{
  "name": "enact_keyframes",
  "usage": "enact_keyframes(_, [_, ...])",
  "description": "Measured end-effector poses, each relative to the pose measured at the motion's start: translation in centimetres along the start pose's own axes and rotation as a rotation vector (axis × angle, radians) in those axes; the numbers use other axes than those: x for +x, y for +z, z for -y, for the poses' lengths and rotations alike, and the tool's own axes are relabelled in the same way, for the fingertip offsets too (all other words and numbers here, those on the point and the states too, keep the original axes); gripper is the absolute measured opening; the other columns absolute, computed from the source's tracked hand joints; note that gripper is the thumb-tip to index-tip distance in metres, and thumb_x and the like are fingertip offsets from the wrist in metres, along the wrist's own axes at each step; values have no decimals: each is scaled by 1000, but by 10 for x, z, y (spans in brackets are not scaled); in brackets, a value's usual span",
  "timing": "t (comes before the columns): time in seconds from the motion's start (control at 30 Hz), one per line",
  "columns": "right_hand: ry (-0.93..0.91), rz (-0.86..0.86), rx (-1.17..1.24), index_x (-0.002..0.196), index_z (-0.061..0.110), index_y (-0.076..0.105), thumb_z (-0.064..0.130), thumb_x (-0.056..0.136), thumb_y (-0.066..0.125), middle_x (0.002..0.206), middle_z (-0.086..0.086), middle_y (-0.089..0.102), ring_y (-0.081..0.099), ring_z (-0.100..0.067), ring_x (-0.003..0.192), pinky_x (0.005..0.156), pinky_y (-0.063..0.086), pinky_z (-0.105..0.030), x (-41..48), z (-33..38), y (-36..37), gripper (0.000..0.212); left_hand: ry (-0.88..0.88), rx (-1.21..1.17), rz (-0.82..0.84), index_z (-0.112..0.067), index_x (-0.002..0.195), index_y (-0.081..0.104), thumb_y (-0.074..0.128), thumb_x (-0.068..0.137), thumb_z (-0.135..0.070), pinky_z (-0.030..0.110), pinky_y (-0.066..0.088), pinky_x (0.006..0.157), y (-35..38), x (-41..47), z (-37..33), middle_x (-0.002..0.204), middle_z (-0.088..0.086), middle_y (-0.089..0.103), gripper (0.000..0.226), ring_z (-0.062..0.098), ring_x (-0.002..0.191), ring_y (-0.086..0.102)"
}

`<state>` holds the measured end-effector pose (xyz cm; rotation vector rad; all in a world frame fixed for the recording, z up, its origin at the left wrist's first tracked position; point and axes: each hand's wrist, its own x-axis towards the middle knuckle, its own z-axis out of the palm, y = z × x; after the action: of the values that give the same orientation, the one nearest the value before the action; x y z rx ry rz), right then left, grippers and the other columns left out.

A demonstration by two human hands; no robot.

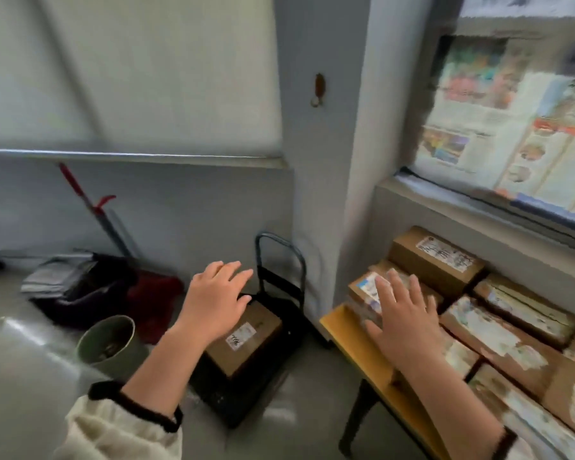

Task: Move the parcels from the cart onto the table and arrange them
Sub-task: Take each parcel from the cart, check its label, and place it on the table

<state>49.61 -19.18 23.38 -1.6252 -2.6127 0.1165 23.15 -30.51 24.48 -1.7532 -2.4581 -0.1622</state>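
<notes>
A black cart (246, 390) stands on the floor with one brown cardboard parcel (246, 340) on it, white label facing up. My left hand (213, 300) hovers over that parcel with fingers spread, holding nothing. To the right, a yellow-edged table (356, 346) carries several taped brown parcels laid side by side. The nearest corner parcel (362, 293) has a blue and white label. My right hand (399, 320) is flat with fingers spread over that parcel; contact is hard to tell in the blur.
The cart's handle (279, 260) rises behind the parcel, close to a grey wall column. A green bucket (108, 340), a dark bag with newspapers (77, 287) and a red-handled tool (90, 207) sit on the floor at left. Newspaper covers the window (512, 127) above the table.
</notes>
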Motion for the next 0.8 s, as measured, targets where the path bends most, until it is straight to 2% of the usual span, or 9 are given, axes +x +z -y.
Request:
enact_keyframes(0.17, [-174,50,-42,150,26,1,53,92,42,159,1,-4,-7,-29,146,117,9,-49,49,64,12,76,-150,-21,-21,-28,138,44,52,91,-40,40,37,101,14,-10,68,144,-3,42,49,24,134,35])
enact_keyframes(0.37, [-321,138,-67,150,25,5,52,91,46,159,1,0,-6,-30,146,116,11,-50,110,116,36,77,-315,-84,46,-31,141,37,45,94,-42,34,37,102,43,0,108,146,-8,38,50,17,134,32])
enact_keyframes(0.6, [-506,226,-121,150,23,2,52,92,44,159,-1,-4,-8,-31,145,116,12,-49,215,173,58,78,-491,-192,149,-30,141,37,47,93,-39,39,37,104,71,44,147,145,-6,38,50,18,132,34])
enact_keyframes(0.7, [-577,254,-137,150,23,4,50,92,46,159,0,-1,-4,-30,146,117,13,-48,256,197,72,77,-577,-325,151,-30,140,40,48,93,-38,35,37,104,90,70,165,142,-7,41,49,16,130,36])
enact_keyframes(0.8, [-602,329,-161,150,23,8,50,92,48,159,0,2,-1,-30,146,117,16,-48,294,216,98,76,-722,-576,175,-25,140,40,52,93,-31,31,32,107,121,87,179,143,-2,43,49,16,132,38])
